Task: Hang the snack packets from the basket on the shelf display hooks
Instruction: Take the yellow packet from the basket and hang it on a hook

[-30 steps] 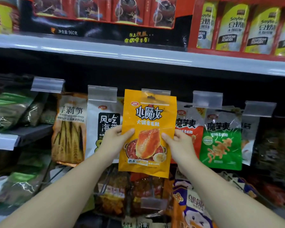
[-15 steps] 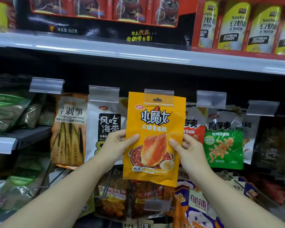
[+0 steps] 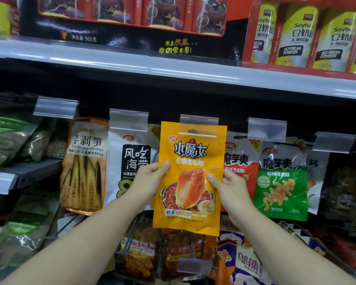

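Filling the row above and beside our hands, hung packets (image 3: 280, 179) already hold most hooks, so much looks done. We pinch the orange snack packet (image 3: 190, 177) between left hand (image 3: 150, 177) and right hand (image 3: 226, 186), its top behind the clear hook tag (image 3: 198, 125). Whether its hole is seated we cannot tell; the basket stays unseen.

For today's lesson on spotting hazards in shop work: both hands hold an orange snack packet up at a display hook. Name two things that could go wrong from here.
1. The orange packet is gripped only at its side edges by the left hand and right hand, so it might tilt and its hang hole miss the hook behind the clear label holder.
2. The white packet and red packet hang close on either side; pushing in could knock them askew.
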`<act>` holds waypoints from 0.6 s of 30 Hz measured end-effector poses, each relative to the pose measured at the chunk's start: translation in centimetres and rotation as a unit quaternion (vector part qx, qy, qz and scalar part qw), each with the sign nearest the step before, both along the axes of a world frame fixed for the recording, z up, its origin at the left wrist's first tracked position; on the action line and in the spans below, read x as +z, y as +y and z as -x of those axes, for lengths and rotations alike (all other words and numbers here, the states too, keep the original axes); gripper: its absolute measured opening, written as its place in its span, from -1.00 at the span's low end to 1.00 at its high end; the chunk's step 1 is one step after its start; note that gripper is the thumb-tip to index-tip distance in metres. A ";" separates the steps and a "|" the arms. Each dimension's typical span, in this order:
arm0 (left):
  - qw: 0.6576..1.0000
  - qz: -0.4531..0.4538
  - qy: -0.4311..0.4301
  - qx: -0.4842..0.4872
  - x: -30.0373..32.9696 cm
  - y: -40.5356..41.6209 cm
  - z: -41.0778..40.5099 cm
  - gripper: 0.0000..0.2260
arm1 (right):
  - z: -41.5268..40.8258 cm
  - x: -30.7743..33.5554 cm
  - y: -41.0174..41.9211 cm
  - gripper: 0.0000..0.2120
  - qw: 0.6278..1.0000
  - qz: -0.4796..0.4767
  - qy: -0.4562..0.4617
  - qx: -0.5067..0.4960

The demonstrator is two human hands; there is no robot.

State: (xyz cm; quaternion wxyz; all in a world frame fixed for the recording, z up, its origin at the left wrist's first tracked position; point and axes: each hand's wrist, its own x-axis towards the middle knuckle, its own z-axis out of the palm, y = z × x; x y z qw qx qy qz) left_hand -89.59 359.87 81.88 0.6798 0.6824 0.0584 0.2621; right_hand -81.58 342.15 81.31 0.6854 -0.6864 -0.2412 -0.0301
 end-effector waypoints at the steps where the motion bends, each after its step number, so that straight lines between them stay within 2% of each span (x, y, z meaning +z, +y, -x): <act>1: 1.000 0.001 0.000 0.003 -0.1 0.0 -0.1 -0.71 | -0.2 0.0 0.1 -0.91 1.000 0.004 0.001 -0.001; 13: 0.998 -0.009 -0.064 -0.016 -0.5 0.7 -0.7 -0.76 | -0.4 -0.3 -0.2 -0.90 1.000 -0.009 -0.016 0.009; 15: 0.998 -0.005 -0.063 -0.013 -0.3 0.5 -0.9 -0.77 | -0.7 -0.3 0.1 -0.72 1.000 -0.015 -0.002 -0.017; 18: 0.998 -0.020 -0.060 -0.006 -0.1 0.2 -1.2 -0.78 | -0.9 0.1 0.4 -0.22 0.999 -0.018 0.003 -0.034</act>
